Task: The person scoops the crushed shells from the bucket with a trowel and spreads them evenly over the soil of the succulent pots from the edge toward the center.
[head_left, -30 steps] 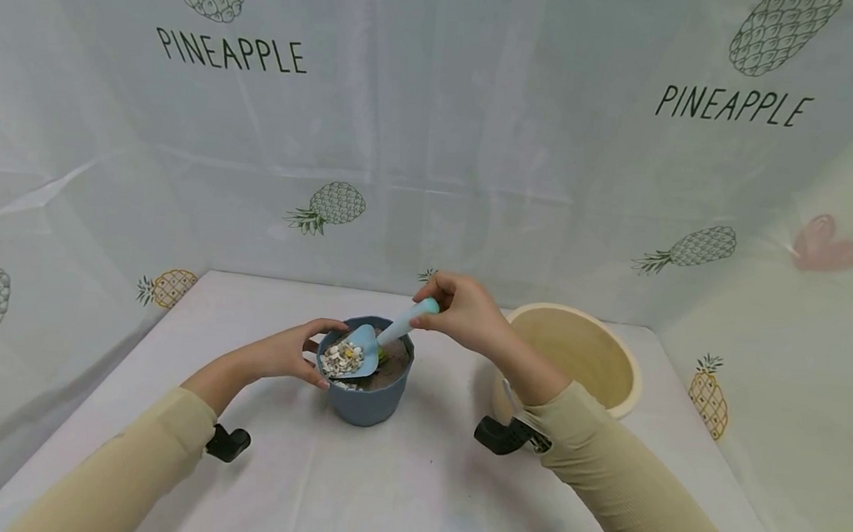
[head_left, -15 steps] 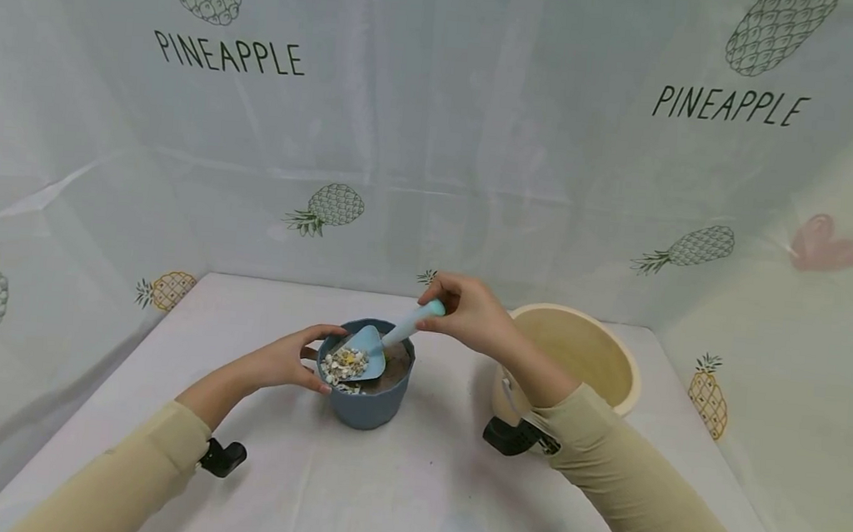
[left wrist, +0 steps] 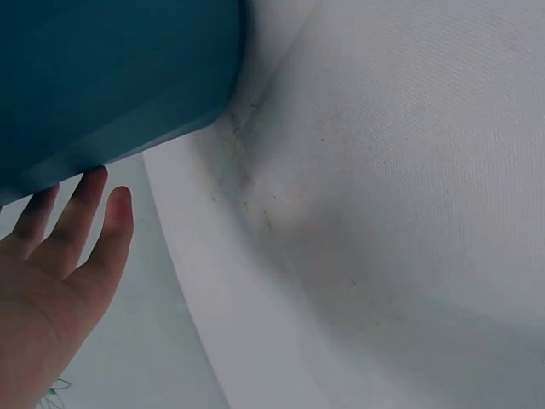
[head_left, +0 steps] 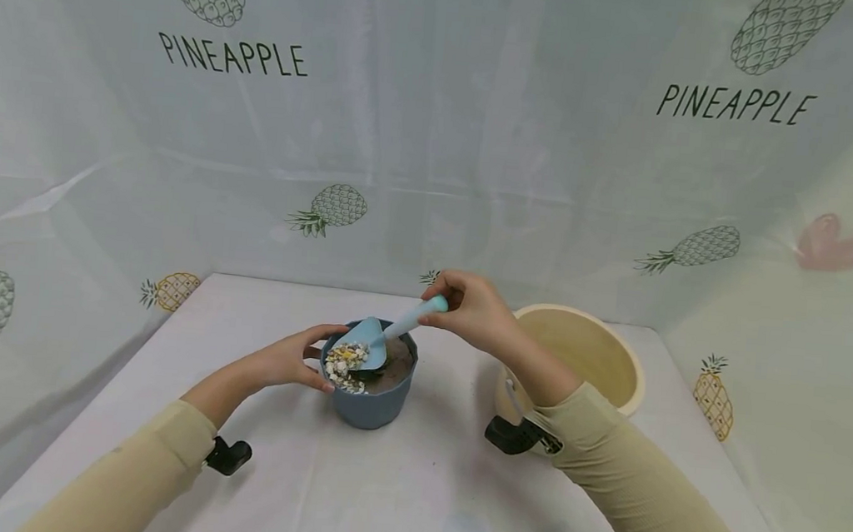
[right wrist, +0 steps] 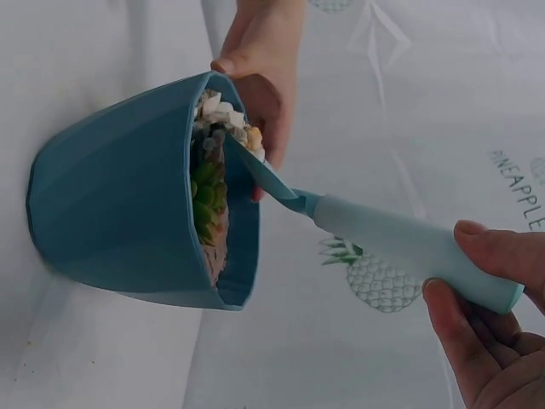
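Note:
A blue flower pot (head_left: 368, 412) stands upright near the middle of the table. My left hand (head_left: 285, 362) holds its left side, thumb and fingers spread around the rim. Between thumb and fingertips, my right hand (head_left: 474, 310) pinches the handle end of a light blue hand trowel (head_left: 411, 318). The trowel slopes down into the pot, its blade over the left part. White and yellow pebbles (head_left: 344, 363) lie at the blade's tip and along the pot's left inner edge. In the right wrist view a green succulent (right wrist: 206, 204) shows inside the pot, partly below the blade.
A cream bucket (head_left: 632, 374) stands to the right, partly behind my right forearm. White cloth (head_left: 408, 498) covers the table. A pineapple-print curtain (head_left: 467, 136) hangs behind it. Each wrist wears a black camera mount (head_left: 229, 456).
The trowel has drawn back slightly up and right, and pebbles have slid off its tip into the left side of the pot. My left hand stays on the pot.

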A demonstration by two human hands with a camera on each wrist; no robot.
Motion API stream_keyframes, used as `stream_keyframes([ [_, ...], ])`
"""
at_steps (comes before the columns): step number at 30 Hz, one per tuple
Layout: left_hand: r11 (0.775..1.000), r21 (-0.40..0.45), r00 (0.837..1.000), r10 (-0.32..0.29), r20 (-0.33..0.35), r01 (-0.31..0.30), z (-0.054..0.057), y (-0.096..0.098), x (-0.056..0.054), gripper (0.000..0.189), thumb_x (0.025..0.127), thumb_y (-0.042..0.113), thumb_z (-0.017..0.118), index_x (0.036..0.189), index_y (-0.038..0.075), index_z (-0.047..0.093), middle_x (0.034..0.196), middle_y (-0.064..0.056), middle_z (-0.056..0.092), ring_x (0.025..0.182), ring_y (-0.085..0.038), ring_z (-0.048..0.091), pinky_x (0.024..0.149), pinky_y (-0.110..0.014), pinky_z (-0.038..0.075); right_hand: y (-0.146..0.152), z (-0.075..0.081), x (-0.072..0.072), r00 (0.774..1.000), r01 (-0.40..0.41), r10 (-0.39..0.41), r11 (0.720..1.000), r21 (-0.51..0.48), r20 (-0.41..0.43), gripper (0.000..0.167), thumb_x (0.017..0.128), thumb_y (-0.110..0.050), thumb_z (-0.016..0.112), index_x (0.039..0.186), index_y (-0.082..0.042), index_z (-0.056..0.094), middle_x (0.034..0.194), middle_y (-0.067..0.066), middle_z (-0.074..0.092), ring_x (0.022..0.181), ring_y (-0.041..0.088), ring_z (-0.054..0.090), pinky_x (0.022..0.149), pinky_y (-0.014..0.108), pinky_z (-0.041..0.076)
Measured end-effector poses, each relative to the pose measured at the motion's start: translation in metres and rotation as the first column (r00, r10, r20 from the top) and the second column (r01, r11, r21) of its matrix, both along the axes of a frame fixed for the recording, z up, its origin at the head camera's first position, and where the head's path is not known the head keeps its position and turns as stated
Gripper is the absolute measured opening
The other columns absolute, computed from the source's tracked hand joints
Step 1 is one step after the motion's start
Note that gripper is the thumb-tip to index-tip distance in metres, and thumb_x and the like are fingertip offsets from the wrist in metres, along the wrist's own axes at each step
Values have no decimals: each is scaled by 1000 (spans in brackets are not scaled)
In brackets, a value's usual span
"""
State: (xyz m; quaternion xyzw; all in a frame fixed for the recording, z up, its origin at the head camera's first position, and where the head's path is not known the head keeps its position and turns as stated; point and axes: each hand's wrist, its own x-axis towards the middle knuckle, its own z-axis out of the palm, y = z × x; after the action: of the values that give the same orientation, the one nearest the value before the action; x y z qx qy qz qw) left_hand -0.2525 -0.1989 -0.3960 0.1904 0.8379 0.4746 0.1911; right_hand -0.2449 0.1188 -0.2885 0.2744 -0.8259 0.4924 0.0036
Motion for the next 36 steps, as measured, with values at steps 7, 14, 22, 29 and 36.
stream_keyframes([
  [7, 1000, 14, 1000, 18, -11, -17, -2, 3, 3, 99, 72, 13, 88, 152, 13, 30, 152, -22, 25, 131, -48, 37, 90, -47, 49, 4, -2, 2, 1000, -16, 16, 1000, -16, -13, 19, 79, 3, 79, 92, -5, 67, 100, 9, 64, 76, 21, 61, 68, 30, 52],
  [14, 998, 7, 997, 69, -22, -69, -2, 9, 7, 99, 71, 13, 89, 151, 11, 30, 150, -24, 27, 128, -49, 39, 87, -48, 50, 4, 0, 2, 999, -16, 15, 1000, -12, -36, 19, 79, 2, 79, 92, -5, 67, 99, 9, 64, 78, 20, 63, 69, 32, 53],
  [22, 992, -46, 991, 119, -57, -122, -3, 16, 13, 99, 70, 18, 90, 150, 12, 32, 150, -23, 29, 128, -49, 39, 88, -53, 48, 4, 1, 5, 999, -16, 16, 1000, 1, -47, 19, 79, 3, 79, 92, -5, 67, 97, 7, 64, 76, 21, 62, 68, 32, 53],
  [29, 988, -43, 988, 148, -52, -150, -3, 18, 18, 99, 70, 22, 90, 150, 12, 32, 151, -23, 29, 128, -48, 40, 88, -53, 47, 4, 5, 9, 996, -30, 32, 999, 17, -86, 19, 79, 4, 79, 93, -4, 67, 97, 7, 64, 76, 19, 62, 68, 31, 53],
  [36, 989, -39, 989, 139, -60, -141, -1, 20, 19, 99, 71, 21, 90, 150, 10, 32, 150, -25, 29, 127, -49, 41, 89, -54, 47, 5, 6, 10, 995, -25, 27, 999, 28, -94, 19, 79, 4, 79, 91, -4, 67, 97, 6, 65, 76, 19, 63, 68, 31, 53],
])
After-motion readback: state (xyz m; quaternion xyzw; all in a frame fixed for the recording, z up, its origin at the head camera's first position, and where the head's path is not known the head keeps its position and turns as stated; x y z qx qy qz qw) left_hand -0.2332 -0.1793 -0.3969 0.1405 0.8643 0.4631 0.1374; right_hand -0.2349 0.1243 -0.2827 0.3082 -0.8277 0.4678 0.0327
